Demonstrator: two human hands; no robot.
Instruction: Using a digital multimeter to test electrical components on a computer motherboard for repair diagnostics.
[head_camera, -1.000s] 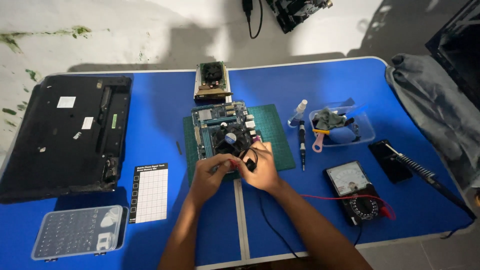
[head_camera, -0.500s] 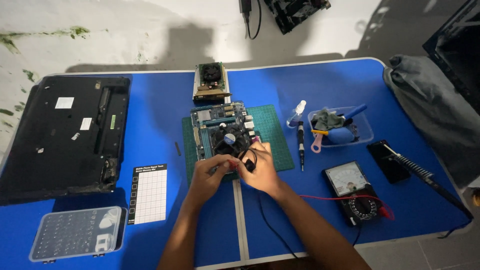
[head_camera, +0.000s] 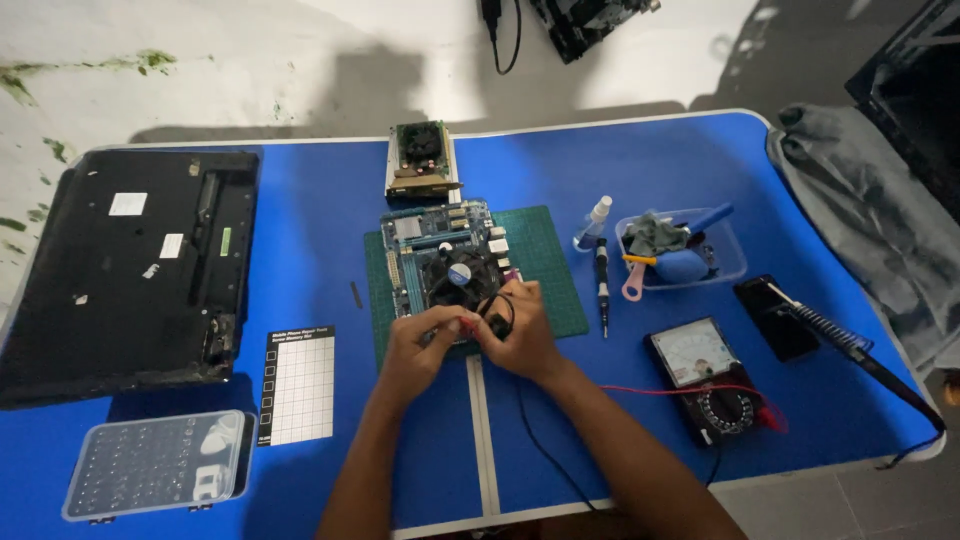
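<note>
Both hands meet over the near edge of the motherboard (head_camera: 445, 262), which lies on a green mat (head_camera: 545, 270) on the blue table (head_camera: 300, 210). The left hand (head_camera: 420, 345) is pinched shut on a red probe (head_camera: 466, 322), and the right hand (head_camera: 520, 335) is curled around a black probe (head_camera: 497, 318); the tips themselves are hidden under the fingers, so which points on the board they touch cannot be made out. To do this well, I would judge that each tip should sit square on its own contact, the heels of the hands braced on the table, and the two tips kept apart so they do not bridge neighbouring pins. The meter (head_camera: 710, 375) lies to the right of the grip and a little nearer the person, so the dial has to be read with a glance while the hands hold steady; its red lead (head_camera: 660, 388) and black lead (head_camera: 540, 440) trail back from the grip and should be left slack. Counted: one motherboard, one meter, two probes, one smaller card (head_camera: 422, 160) beyond the grip, one laptop shell (head_camera: 130, 260) far left, one white grid sheet (head_camera: 300, 385) and one clear bit case (head_camera: 155, 465) near left, one screwdriver (head_camera: 602, 285), one small bottle (head_camera: 593, 222) and one clear tub (head_camera: 730, 262) of tools to the right, one soldering iron (head_camera: 850, 345) far right.
</note>
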